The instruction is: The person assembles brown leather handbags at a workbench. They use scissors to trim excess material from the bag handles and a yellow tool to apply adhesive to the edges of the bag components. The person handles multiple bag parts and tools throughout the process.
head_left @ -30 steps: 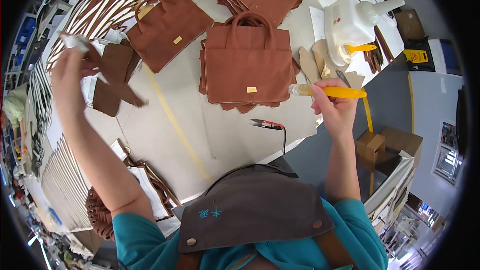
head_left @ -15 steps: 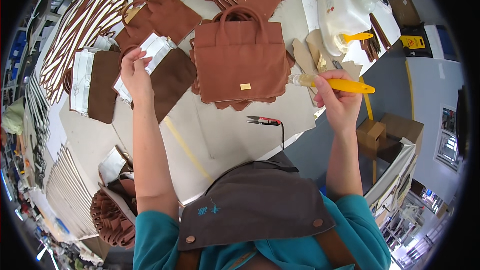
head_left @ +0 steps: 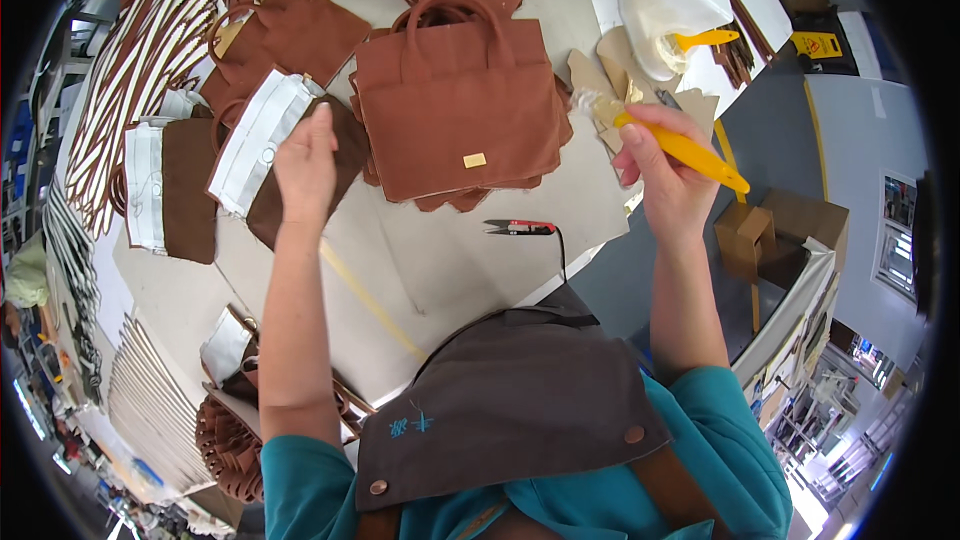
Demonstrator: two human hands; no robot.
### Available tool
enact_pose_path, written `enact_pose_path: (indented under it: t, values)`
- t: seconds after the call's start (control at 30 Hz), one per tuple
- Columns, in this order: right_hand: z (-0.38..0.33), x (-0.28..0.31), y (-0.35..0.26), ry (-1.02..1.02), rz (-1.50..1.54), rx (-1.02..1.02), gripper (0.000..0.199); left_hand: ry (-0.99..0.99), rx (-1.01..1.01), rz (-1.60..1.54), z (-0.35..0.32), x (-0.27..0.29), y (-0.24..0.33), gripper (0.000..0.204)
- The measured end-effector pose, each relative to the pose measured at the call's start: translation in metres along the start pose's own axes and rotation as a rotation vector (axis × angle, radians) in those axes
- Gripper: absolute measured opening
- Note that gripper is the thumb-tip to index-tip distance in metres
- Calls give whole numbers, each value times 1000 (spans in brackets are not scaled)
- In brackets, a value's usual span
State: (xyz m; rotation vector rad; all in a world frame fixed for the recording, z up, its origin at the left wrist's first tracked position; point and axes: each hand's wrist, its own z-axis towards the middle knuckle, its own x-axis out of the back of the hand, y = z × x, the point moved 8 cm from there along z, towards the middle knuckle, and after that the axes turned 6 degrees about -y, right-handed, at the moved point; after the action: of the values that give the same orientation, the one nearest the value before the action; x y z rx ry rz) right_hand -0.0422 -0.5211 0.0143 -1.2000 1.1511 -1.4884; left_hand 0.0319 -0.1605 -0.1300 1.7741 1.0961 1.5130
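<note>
Fingers (head_left: 318, 130) of the left hand (head_left: 305, 165) lie flat and close together on a brown flap piece with a white lining (head_left: 275, 155). Half a second ago this hand was holding the piece up a little more to the left; now the piece lies down next to the brown bag (head_left: 455, 105). The right hand (head_left: 665, 175) has stayed in its place, with its fingers curled tight around a yellow brush (head_left: 685, 148). The brush tip points at tan paper scraps (head_left: 600, 90), just beside the bag.

Out from the hands, the pale worktop (head_left: 450, 270) carries small red snips (head_left: 520, 228) in front of the bag. Another flap piece (head_left: 170, 185) lies to the left, and striped strips (head_left: 130, 70) lie past it. A white jug (head_left: 665, 0) stands at the far right. Past the worktop edge are a grey floor (head_left: 850, 140) and a cardboard box (head_left: 765, 235)
</note>
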Motion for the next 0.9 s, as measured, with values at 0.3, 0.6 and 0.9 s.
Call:
enact_pose_path:
  t: [0.3, 0.6, 0.9]
  values:
    - [-11, 11, 2, 104, -86, 179, 17, 99, -68, -196, -38, -51, -9, 29]
    - [-21, 2, 5, 93, -383, 288, 40, 38, 103, -515, -20, -56, -6, 24]
    - [-22, -11, 21, 25, -324, 271, 38, -130, 74, -525, -53, -83, 6, 16]
